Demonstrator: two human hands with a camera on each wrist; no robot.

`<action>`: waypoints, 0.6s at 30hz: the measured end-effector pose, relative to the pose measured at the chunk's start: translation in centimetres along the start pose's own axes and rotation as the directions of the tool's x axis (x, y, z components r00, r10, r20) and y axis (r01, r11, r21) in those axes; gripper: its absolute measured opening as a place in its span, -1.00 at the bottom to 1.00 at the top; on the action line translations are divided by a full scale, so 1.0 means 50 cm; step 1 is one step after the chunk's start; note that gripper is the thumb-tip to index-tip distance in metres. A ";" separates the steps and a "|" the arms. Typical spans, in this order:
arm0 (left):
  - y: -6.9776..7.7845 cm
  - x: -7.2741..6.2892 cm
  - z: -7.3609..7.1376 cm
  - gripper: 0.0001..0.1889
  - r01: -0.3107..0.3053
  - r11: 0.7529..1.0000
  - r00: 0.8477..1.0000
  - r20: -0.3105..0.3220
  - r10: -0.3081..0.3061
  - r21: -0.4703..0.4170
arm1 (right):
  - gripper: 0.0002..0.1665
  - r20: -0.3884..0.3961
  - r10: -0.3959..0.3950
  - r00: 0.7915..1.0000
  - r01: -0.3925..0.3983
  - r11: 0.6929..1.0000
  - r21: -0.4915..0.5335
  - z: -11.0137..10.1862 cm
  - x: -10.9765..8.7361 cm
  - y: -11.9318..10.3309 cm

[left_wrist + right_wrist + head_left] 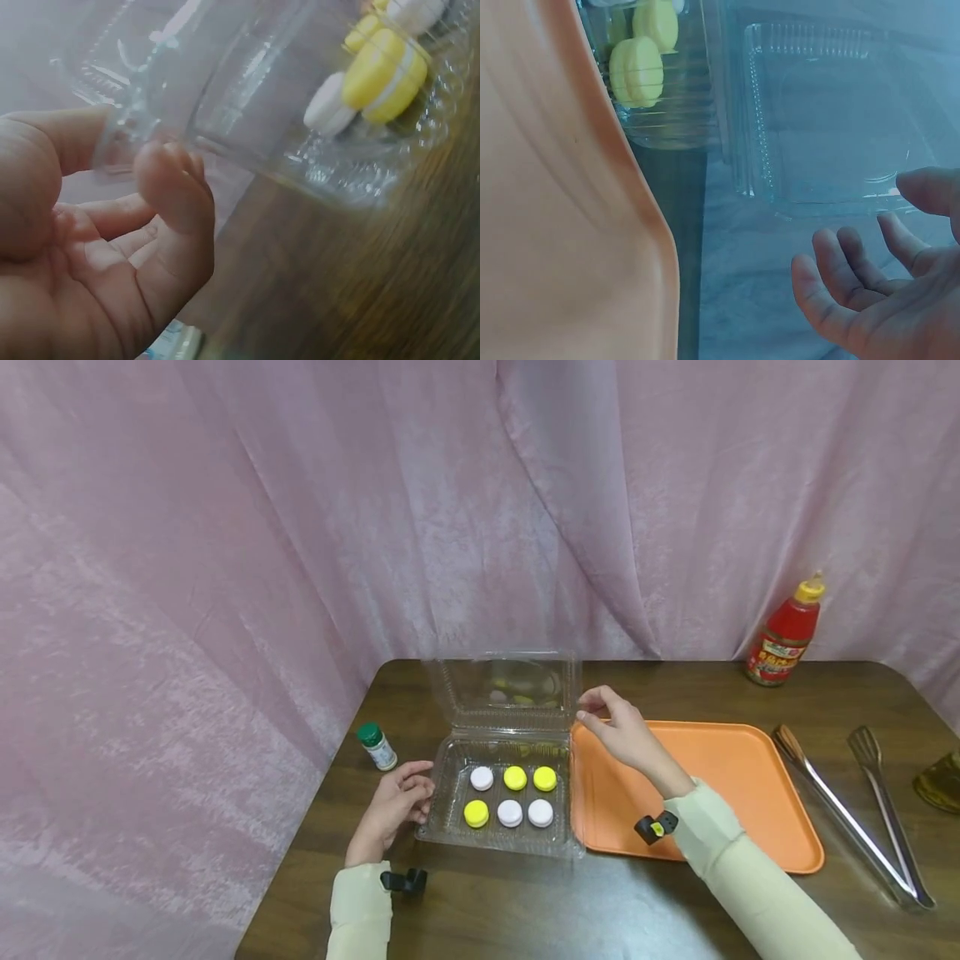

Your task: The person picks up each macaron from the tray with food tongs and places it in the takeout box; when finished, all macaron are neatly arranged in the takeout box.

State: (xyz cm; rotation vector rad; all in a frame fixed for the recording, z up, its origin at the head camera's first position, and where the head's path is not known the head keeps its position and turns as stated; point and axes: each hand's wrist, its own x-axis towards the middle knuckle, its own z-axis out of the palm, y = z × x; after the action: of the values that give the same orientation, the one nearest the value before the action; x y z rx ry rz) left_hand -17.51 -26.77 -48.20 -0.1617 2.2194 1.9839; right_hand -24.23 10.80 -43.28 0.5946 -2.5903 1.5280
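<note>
A clear plastic clamshell box (491,843) lies with its lid (510,693) raised at the back. Several yellow and white macarons (514,777) sit in two rows inside; yellow macarons (384,75) also show through the side wall in the left wrist view. My left hand (393,804) pinches the box's left rim between thumb and index finger. At the raised lid's right edge is my right hand (618,731), its thumb and index finger at the rim as if pinching it; the other fingers (832,277) stay loosely bent beneath.
An orange tray (705,777) adjoins the box on the right. Metal tongs (847,810) lie beyond it, and a dark glass item (941,783) is at the right edge. A red sauce bottle (786,635) stands at the back, a green-capped shaker (377,747) left of the box.
</note>
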 end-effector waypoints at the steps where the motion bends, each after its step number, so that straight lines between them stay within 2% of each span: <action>1: 0.003 -0.003 0.000 -0.56 -0.003 1.000 1.000 -0.007 0.003 0.020 | -0.71 0.001 -0.004 1.000 0.004 1.000 -0.005 -0.001 -0.003 -0.002; 6: 0.016 -0.012 0.001 -0.66 -0.011 0.997 1.000 -0.026 0.013 0.071 | -0.77 0.010 -0.048 0.999 0.048 0.999 -0.010 -0.007 -0.016 -0.014; 11: 0.028 -0.025 -0.001 -0.76 -0.018 0.996 0.998 -0.050 0.022 0.088 | -0.82 0.028 -0.065 0.998 0.064 0.997 0.039 -0.003 -0.031 -0.026; 14: 0.035 -0.034 -0.002 -0.76 -0.023 0.995 0.998 -0.058 0.029 0.095 | -0.84 0.035 -0.049 0.998 0.046 0.996 0.075 0.000 -0.046 -0.033; 18: 0.044 -0.050 -0.004 -0.67 -0.016 0.994 0.998 -0.051 0.021 0.109 | -0.87 0.050 -0.019 0.999 0.014 0.995 0.102 0.003 -0.071 -0.039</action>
State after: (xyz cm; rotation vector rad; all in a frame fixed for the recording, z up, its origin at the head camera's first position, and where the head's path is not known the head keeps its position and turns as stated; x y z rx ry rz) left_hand -15.49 -26.79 -45.55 -0.1816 2.3625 1.8829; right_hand -20.22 10.85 -42.66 0.6706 -2.5492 1.6692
